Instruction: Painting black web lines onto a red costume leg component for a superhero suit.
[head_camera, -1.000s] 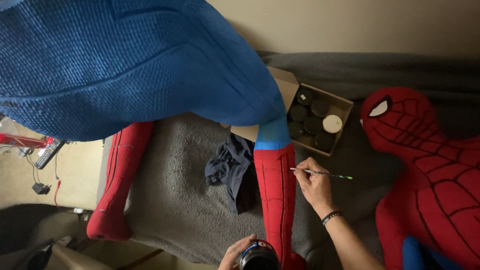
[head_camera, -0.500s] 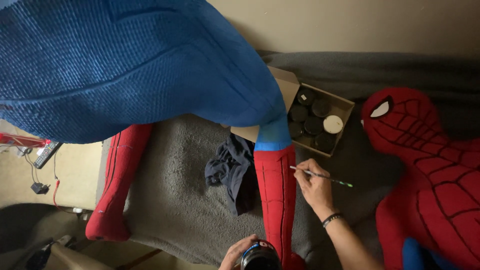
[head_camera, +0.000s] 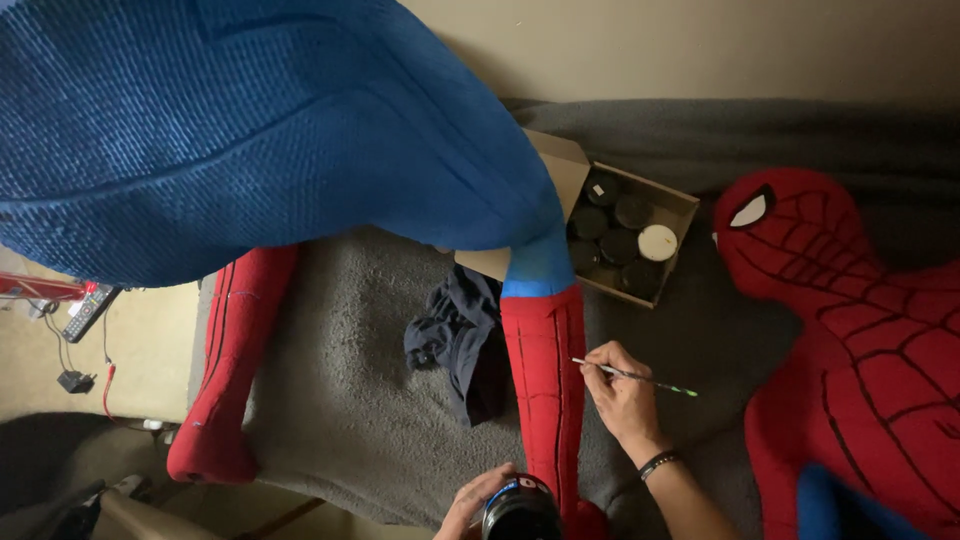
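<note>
Near the front edge of the grey blanket (head_camera: 340, 400), your right hand (head_camera: 625, 400) pinches a thin paintbrush (head_camera: 635, 376) mid-shaft, its tip touching the red stuffed leg (head_camera: 543, 390) of the blue and red figure. Your left hand (head_camera: 470, 505) is wrapped around a dark jar (head_camera: 518, 510) just beside that leg's lower end. Being light and slender, the brush probably wants a loose pencil grip; the leg looks soft and likely yields under pressure.

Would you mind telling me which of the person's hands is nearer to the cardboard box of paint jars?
The right hand. Holding a thin paintbrush against the red costume leg, it sits just below the cardboard box; the left hand is lower, at the frame's bottom edge, holding a dark jar.
</note>
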